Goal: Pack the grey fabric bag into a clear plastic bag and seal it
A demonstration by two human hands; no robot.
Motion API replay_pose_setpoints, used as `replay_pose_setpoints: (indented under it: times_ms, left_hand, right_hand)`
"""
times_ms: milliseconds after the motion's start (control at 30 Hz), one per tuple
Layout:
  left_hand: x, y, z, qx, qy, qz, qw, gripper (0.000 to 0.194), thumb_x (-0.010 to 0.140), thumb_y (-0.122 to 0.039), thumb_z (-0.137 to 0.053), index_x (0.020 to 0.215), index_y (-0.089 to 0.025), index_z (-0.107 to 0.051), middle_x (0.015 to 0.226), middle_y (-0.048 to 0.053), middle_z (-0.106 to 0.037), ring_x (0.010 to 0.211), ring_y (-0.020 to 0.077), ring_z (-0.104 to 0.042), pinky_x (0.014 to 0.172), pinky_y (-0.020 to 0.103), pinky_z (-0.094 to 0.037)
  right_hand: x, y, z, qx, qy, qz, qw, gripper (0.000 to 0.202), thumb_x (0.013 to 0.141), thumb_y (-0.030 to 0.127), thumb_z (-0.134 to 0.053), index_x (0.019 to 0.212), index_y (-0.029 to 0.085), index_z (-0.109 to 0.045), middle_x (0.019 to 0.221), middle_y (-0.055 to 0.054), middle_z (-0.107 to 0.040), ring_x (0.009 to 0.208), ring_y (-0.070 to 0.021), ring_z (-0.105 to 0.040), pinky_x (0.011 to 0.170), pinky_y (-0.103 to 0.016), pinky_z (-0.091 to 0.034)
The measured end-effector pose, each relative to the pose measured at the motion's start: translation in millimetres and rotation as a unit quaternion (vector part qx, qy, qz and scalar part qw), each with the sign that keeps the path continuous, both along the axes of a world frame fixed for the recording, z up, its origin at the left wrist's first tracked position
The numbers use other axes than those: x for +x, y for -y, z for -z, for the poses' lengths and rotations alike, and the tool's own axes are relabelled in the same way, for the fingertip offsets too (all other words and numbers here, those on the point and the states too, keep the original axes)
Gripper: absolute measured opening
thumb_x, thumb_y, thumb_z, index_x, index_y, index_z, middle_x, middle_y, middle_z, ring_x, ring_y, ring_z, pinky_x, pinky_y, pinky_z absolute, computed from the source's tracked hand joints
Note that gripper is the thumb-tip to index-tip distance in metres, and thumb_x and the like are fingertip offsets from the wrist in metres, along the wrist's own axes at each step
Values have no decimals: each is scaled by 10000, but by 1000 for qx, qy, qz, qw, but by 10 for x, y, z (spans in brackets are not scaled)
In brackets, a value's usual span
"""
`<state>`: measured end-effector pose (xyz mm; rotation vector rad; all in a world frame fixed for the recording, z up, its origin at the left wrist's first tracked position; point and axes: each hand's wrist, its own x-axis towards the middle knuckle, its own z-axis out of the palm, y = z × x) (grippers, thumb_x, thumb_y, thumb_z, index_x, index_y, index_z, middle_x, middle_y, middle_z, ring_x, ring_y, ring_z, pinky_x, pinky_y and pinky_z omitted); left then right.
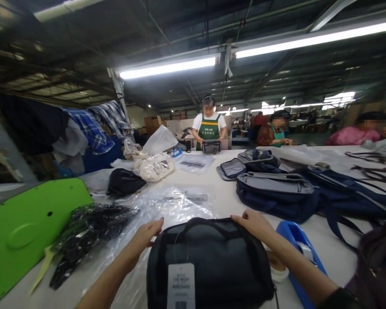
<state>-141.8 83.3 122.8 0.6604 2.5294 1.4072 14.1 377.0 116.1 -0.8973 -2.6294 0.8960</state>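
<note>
A black zipped bag (212,253) with a top carry handle (196,225) is close in front of me on the table. A pale printed hang tag (181,285) dangles from it on a thin clear loop. At the bag's far left corner my left hand (148,234) has its fingers closed against the edge. My right hand (255,225) grips the far right corner, its fingers partly hidden. Clear plastic bags (180,201) lie flat just beyond the black bag.
A blue tape dispenser (300,244) stands by my right forearm. Navy bags (276,197) are spread to the right. On the left are a green panel (35,227) and crumpled black plastic (93,231). Across the table, a co-worker (209,124) in a green apron holds a dark bag.
</note>
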Motion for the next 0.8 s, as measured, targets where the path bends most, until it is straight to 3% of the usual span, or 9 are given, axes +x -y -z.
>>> replay_pose_setpoints:
  times_ms: [67, 133, 233, 300, 433, 633, 800]
  left_hand:
    - [95, 45, 5, -14, -12, 53, 998, 610, 736, -648, -469, 1134, -208, -608, 1230, 125, -596, 1145, 298, -538, 966, 481, -442]
    - [180, 43, 79, -43, -63, 94, 993, 662, 747, -593, -477, 1286, -209, -473, 1401, 103, -431, 1298, 272, -376, 1103, 478, -276]
    - [232, -26, 220, -100, -130, 102, 981, 618, 807, -528, -393, 1303, -164, -448, 1419, 122, -397, 1313, 260, -352, 1127, 478, -235]
    - [217, -77, 280, -150, -145, 107, 972, 570, 831, -506, -369, 1269, -163, -491, 1387, 133, -442, 1287, 276, -391, 1108, 500, -274]
    - [147, -130, 350, -210, -180, 130, 952, 493, 843, -464, -373, 1176, -170, -587, 1247, 132, -583, 1237, 323, -445, 1069, 540, -326]
    - [210, -42, 450, -151, -173, 85, 970, 600, 859, -477, -246, 1227, -98, -532, 1318, 164, -512, 1278, 314, -395, 1107, 521, -278]
    - [366, 77, 482, -135, -147, 111, 974, 737, 782, -617, -415, 1359, -160, -365, 1465, 127, -314, 1346, 316, -276, 1124, 510, -234]
  right_hand:
    - [97, 57, -19, -5, -43, -34, 998, 477, 789, 521, -419, 1029, 147, -593, 1082, -151, -634, 1028, -288, -579, 899, -434, -449]
    - [181, 158, 13, -3, -75, -83, 994, 485, 812, 534, -407, 1167, 231, -539, 1247, -58, -563, 1153, -210, -512, 999, -363, -414]
    - [203, 308, 157, 74, -85, -117, 987, 437, 847, 500, -410, 1146, 233, -583, 1260, -60, -562, 1203, -230, -472, 1065, -422, -362]
    - [163, 364, 266, 130, -80, -111, 982, 387, 869, 454, -407, 1092, 222, -623, 1209, -78, -601, 1168, -261, -502, 1044, -480, -373]
    - [86, 387, 378, 156, -63, -100, 981, 318, 874, 398, -432, 998, 225, -668, 1113, -84, -658, 1068, -308, -576, 934, -550, -439]
    - [247, 351, 492, 193, -119, -56, 972, 439, 880, 423, -371, 1130, 156, -612, 1201, -129, -600, 1147, -294, -518, 1015, -532, -399]
    - [483, 340, 742, 199, -172, -52, 963, 521, 841, 587, -372, 1183, 254, -579, 1272, -81, -559, 1181, -300, -505, 970, -563, -463]
